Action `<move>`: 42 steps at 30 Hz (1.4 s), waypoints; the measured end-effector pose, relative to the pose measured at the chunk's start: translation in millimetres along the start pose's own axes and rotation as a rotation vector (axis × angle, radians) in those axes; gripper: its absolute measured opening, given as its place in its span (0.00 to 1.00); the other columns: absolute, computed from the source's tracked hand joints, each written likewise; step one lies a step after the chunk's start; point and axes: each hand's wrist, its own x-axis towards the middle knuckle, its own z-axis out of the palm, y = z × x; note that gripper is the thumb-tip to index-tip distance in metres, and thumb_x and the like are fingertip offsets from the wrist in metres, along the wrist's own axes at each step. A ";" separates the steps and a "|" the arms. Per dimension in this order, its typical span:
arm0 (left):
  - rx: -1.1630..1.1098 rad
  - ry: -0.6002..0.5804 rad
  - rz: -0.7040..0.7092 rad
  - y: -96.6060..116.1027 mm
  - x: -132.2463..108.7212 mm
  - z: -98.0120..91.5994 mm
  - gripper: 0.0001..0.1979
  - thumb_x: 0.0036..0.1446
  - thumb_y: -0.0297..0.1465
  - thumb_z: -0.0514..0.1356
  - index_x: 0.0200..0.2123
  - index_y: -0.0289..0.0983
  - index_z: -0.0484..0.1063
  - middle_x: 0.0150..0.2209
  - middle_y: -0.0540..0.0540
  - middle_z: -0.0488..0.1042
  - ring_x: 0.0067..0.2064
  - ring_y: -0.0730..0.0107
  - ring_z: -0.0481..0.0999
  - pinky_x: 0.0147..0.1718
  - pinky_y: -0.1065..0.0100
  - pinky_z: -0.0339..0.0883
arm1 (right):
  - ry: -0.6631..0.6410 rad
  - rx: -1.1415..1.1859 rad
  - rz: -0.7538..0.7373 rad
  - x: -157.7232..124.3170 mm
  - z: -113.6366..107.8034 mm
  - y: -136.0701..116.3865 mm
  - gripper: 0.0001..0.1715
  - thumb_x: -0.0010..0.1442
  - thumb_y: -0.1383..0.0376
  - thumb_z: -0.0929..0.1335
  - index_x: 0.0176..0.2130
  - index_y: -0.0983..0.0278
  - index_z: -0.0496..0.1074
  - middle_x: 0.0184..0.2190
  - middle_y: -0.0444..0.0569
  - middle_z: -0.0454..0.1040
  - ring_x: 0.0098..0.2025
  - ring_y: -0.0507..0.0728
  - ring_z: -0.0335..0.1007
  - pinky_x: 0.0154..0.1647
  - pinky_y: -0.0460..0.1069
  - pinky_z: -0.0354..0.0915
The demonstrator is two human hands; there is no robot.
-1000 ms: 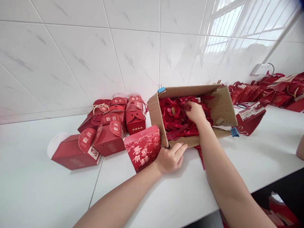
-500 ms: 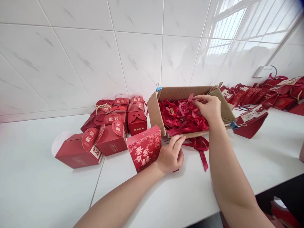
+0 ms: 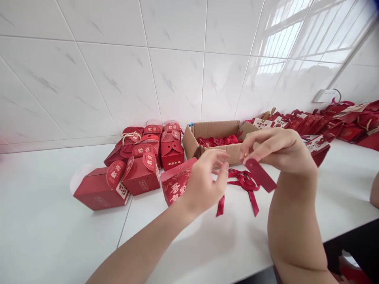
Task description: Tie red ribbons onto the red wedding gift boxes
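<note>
My right hand (image 3: pixel 275 148) is raised above the white counter (image 3: pixel 207 244) and pinches the top of a dark red ribbon tag (image 3: pixel 260 175). My left hand (image 3: pixel 204 183) is lifted beside it, fingers curled, pinching a narrow red ribbon strip (image 3: pixel 220 205) that hangs down. Behind the hands stands an open cardboard box (image 3: pixel 216 138) full of red ribbons (image 3: pixel 219 140). A red patterned gift box (image 3: pixel 176 183) sits just left of my left hand. More loose ribbons (image 3: pixel 247 183) lie on the counter under my hands.
A cluster of red gift boxes (image 3: pixel 139 157) stands at the left by the tiled wall. Flat red bags (image 3: pixel 334 118) are heaped along the wall at the right, near a wall socket (image 3: pixel 324 96). Another person's arm (image 3: pixel 374 189) shows at the right edge.
My right hand came out of the cardboard box holding a ribbon tag. My left hand left the counter and rose with a ribbon strip. The view tilted so the box looks lower.
</note>
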 end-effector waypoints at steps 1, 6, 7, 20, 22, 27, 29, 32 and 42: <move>-0.004 0.024 0.054 12.3 2.6 -11.2 0.09 0.59 0.25 0.55 0.42 0.35 0.69 0.44 0.43 0.72 0.41 0.71 0.75 0.34 0.72 0.74 | -0.037 0.023 -0.010 1.6 2.8 -3.5 0.10 0.61 0.71 0.69 0.35 0.57 0.79 0.33 0.45 0.73 0.26 0.49 0.70 0.24 0.43 0.67; 0.135 -0.111 0.280 48.3 4.6 -55.0 0.11 0.60 0.24 0.54 0.44 0.40 0.72 0.43 0.45 0.73 0.43 0.68 0.75 0.38 0.68 0.75 | -0.150 0.078 -0.020 9.3 18.0 -14.6 0.09 0.64 0.67 0.67 0.36 0.56 0.78 0.32 0.46 0.74 0.32 0.51 0.72 0.31 0.44 0.71; 0.170 -0.158 0.301 49.8 3.7 -59.5 0.12 0.60 0.25 0.55 0.44 0.41 0.72 0.45 0.45 0.72 0.42 0.68 0.75 0.38 0.68 0.75 | -0.164 0.087 -0.027 10.5 20.5 -15.7 0.10 0.65 0.67 0.67 0.37 0.56 0.78 0.33 0.46 0.74 0.33 0.52 0.73 0.33 0.45 0.72; 0.322 -0.210 0.423 48.0 7.6 -78.5 0.06 0.61 0.25 0.55 0.36 0.40 0.72 0.40 0.47 0.66 0.38 0.74 0.72 0.34 0.73 0.72 | -0.109 0.047 -0.148 22.4 35.5 -11.3 0.12 0.61 0.75 0.67 0.36 0.61 0.78 0.33 0.47 0.74 0.31 0.51 0.69 0.31 0.45 0.69; 0.339 -0.171 0.418 47.5 7.4 -78.2 0.06 0.60 0.25 0.56 0.35 0.39 0.71 0.39 0.47 0.66 0.37 0.74 0.71 0.34 0.72 0.71 | -0.074 0.031 -0.161 23.4 36.8 -10.6 0.12 0.60 0.76 0.68 0.36 0.61 0.78 0.33 0.47 0.74 0.29 0.50 0.68 0.29 0.45 0.67; 0.374 -0.036 0.408 41.4 10.1 -75.2 0.07 0.59 0.22 0.54 0.34 0.37 0.71 0.37 0.48 0.65 0.37 0.73 0.70 0.36 0.69 0.70 | 0.108 -0.008 -0.141 26.3 47.1 -10.7 0.13 0.59 0.76 0.67 0.35 0.60 0.79 0.32 0.47 0.74 0.30 0.51 0.69 0.27 0.45 0.67; 0.398 0.032 0.427 38.3 12.3 -73.7 0.07 0.59 0.22 0.54 0.33 0.36 0.71 0.36 0.47 0.65 0.38 0.72 0.69 0.37 0.67 0.70 | 0.202 -0.021 -0.129 28.3 54.0 -9.9 0.14 0.58 0.77 0.67 0.34 0.61 0.79 0.32 0.47 0.74 0.31 0.52 0.69 0.28 0.45 0.68; 0.409 0.106 0.433 36.6 15.0 -73.6 0.07 0.59 0.23 0.54 0.32 0.36 0.71 0.36 0.46 0.64 0.39 0.69 0.69 0.40 0.64 0.69 | 0.307 -0.045 -0.115 31.0 62.9 -7.5 0.14 0.57 0.78 0.68 0.33 0.61 0.79 0.32 0.47 0.74 0.31 0.52 0.69 0.28 0.45 0.67; 0.613 -0.267 -0.360 16.9 -0.6 -132.5 0.26 0.52 0.46 0.61 0.53 0.45 0.62 0.46 0.43 0.72 0.38 0.59 0.75 0.28 0.67 0.68 | -0.087 0.156 0.106 23.0 43.5 10.3 0.10 0.58 0.75 0.70 0.35 0.61 0.78 0.40 0.48 0.70 0.36 0.52 0.71 0.35 0.46 0.71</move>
